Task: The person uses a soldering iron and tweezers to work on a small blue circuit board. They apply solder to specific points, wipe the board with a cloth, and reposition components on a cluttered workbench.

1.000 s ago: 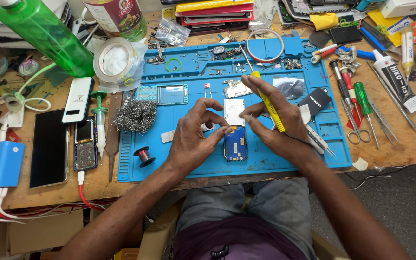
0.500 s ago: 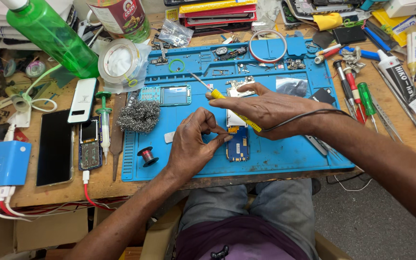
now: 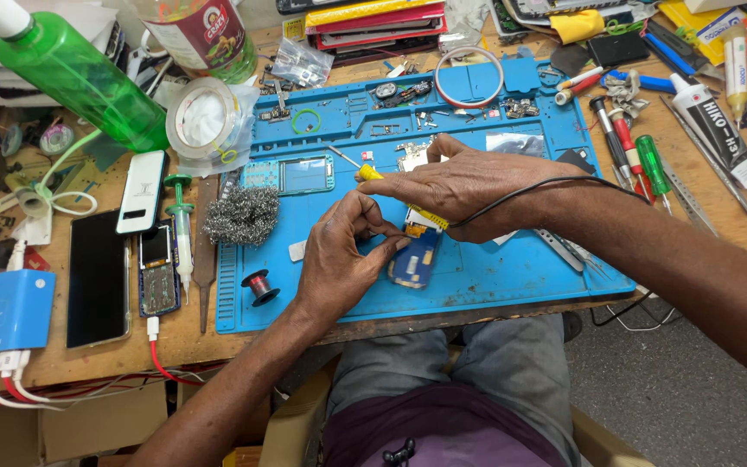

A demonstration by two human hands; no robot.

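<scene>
My right hand (image 3: 464, 186) grips a yellow-handled soldering iron (image 3: 370, 172); its metal tip points up-left over the blue work mat (image 3: 512, 277) and its black cord runs back across my wrist. My left hand (image 3: 339, 259) rests on the mat with thumb and fingers pinched together beside a small blue phone body (image 3: 414, 259), which lies just under my right hand. Whether the left fingers pinch something small is hidden. A steel wool ball (image 3: 242, 216) and a small spool of red wire (image 3: 260, 286) sit left of my left hand.
A green bottle (image 3: 79, 78) and a tape roll (image 3: 205, 117) stand at the back left. Phones (image 3: 97, 277) and a blue box (image 3: 2, 311) with cables lie at the left. Screwdrivers (image 3: 628, 147), tweezers and a glue tube (image 3: 711, 125) crowd the right.
My right hand has swung left across the mat, and the soldering iron has gone from pointing down-right to pointing up-left. My left hand stays pinched beside the phone body.
</scene>
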